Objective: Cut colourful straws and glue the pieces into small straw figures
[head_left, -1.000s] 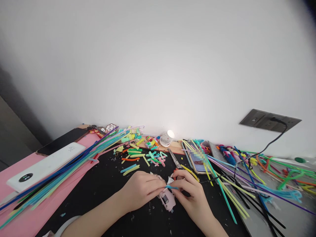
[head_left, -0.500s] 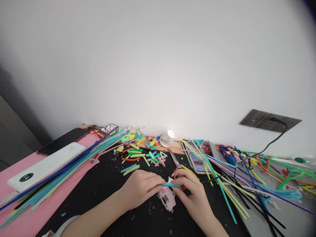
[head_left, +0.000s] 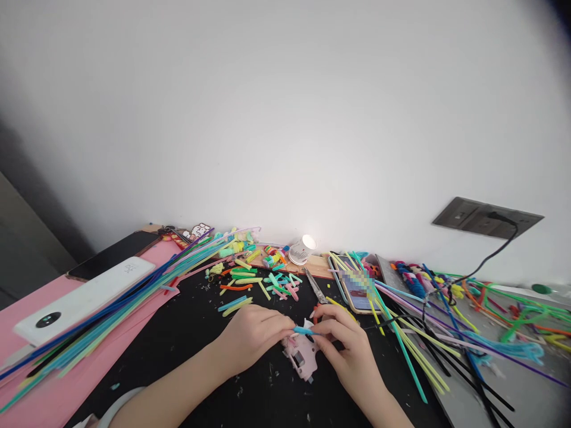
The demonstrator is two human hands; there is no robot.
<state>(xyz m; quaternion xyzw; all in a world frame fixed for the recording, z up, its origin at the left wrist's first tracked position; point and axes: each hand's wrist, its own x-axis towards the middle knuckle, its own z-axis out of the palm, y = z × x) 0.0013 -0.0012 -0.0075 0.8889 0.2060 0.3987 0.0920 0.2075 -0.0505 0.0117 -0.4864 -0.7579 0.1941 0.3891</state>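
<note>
Between the fingertips of both hands is a short piece of light blue pipe cleaner (head_left: 303, 330). My left hand (head_left: 259, 333) pinches its left end and my right hand (head_left: 341, 339) pinches the right one. Below the pipe cleaner, a pale pink plastic device (head_left: 303, 361) with a small dark window lies on the black mat (head_left: 267, 386). Partly behind my right fingers are scissors (head_left: 316, 288) with their blades pointing away from me; part of the red handle is hidden.
Cut pipe cleaner pieces (head_left: 243, 282) lie beyond my left hand. A white paper cup (head_left: 302, 249) stands by the wall. Right of it, a phone (head_left: 357, 291) lies under long pipe cleaners (head_left: 413, 359). At left are a white power bank (head_left: 84, 300) and another long bundle (head_left: 147, 297).
The blue pipe cleaner has shifted slightly up, and more of the pink device shows beneath it. Both hands keep their pinch, with only small finger movements.
</note>
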